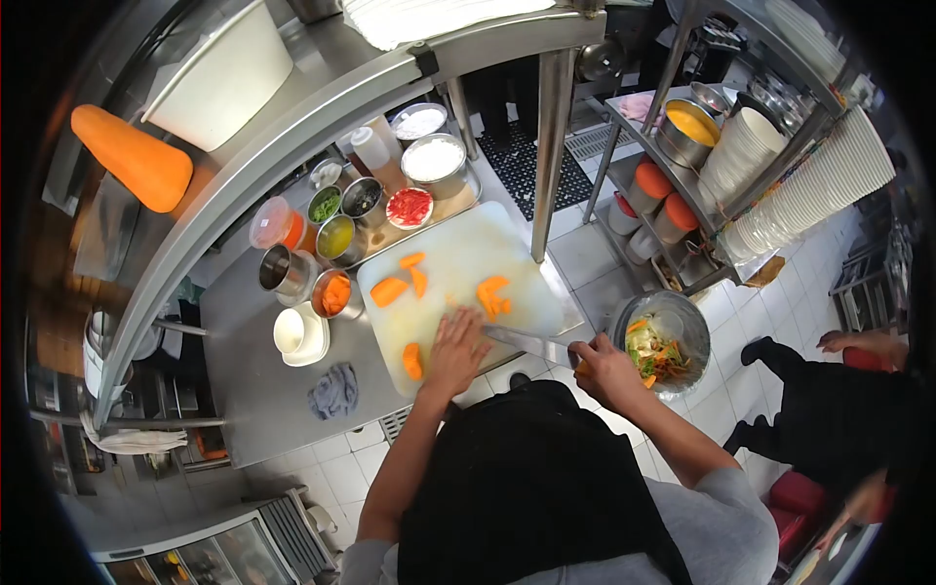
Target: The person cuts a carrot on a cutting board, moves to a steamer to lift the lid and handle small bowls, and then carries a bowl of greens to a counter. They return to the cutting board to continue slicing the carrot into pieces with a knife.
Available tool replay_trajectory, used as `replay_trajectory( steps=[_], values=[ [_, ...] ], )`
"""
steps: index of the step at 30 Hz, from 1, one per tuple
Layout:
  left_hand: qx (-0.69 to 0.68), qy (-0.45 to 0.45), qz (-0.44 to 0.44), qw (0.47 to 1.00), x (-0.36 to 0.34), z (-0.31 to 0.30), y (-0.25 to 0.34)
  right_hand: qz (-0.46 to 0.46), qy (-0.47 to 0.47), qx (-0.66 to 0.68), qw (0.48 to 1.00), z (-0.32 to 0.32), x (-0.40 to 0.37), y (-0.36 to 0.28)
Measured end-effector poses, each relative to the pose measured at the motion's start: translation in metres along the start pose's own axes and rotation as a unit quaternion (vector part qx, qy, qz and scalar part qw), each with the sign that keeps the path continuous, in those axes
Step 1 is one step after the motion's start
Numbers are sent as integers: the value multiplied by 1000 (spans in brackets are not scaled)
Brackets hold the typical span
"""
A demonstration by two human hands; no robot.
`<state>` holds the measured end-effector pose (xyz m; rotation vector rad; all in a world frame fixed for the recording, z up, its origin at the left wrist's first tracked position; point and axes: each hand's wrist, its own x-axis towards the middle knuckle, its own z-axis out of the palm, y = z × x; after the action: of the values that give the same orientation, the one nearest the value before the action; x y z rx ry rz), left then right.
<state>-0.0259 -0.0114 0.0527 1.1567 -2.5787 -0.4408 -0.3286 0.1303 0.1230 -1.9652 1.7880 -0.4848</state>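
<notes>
My right hand (604,370) is closed round the handle of a knife (534,344), its blade pointing left across the near edge of the white cutting board (526,239). Close to the knife tip, my left hand (456,351) lies on the board with its fingers stretched forward. Small orange scraps show by its fingertips; whatever is under the palm is hidden. Cut carrot pieces (492,294) sit beyond the blade. More carrot chunks (388,292) lie at the board's left side, and another carrot chunk (412,362) is left of my left hand.
Left of the board stand a metal cup of carrot pieces (336,292), white bowls (307,336) and a grey cloth (333,390). Several containers, one with red pieces (409,208), line the back. A lined bin (687,327) holds scraps at right. A person (829,409) is further right.
</notes>
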Motion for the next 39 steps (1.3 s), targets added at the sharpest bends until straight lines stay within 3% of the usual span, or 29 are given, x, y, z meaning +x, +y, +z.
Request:
replay_trajectory(
  steps=[1,3,4,6,9,13,17,20,22,23,25,29,31,32,34,39],
  values=[
    [-2,-1,3,1000,1,-3,-5,9,-11,4,1000,-2,-3,2],
    [-9,111,-34,993,-1,-15,-17,12,-17,25,999,-4,-7,9],
    [-11,109,-32,994,-7,-24,-26,11,-25,47,998,-4,-9,12],
    [-58,67,-108,990,-25,-46,-45,25,-48,88,995,0,-7,13],
    [-57,-7,-74,996,-57,-75,-55,43,-83,150,984,13,3,5],
    [-12,-63,-39,997,-90,-76,-57,-9,-108,173,979,52,27,2],
    [0,-31,-50,998,-90,-65,-62,-16,-147,205,968,71,48,1],
    [-64,8,-131,989,-87,-63,-60,11,-67,175,982,64,52,-2],
    [-48,-4,-229,972,-82,-67,-58,5,-78,168,983,66,50,1],
    [-48,-1,-235,971,-83,-67,-58,5,-80,161,984,67,49,2],
    [25,118,-93,988,-84,-60,-61,-9,-103,171,980,61,45,-6],
    [7,129,-94,987,-82,-42,-73,-32,-148,192,970,70,38,-20],
    [-106,148,-197,963,-82,-35,-71,-77,-127,178,973,73,40,-27],
    [-106,148,-199,963,-83,-31,-73,-62,-152,180,970,71,40,-28],
    [-318,168,-284,889,-84,-18,-77,-83,-135,184,970,70,39,-33],
    [-381,156,-299,861,-85,-21,-73,-95,-133,178,970,55,41,-49]
  ],
)
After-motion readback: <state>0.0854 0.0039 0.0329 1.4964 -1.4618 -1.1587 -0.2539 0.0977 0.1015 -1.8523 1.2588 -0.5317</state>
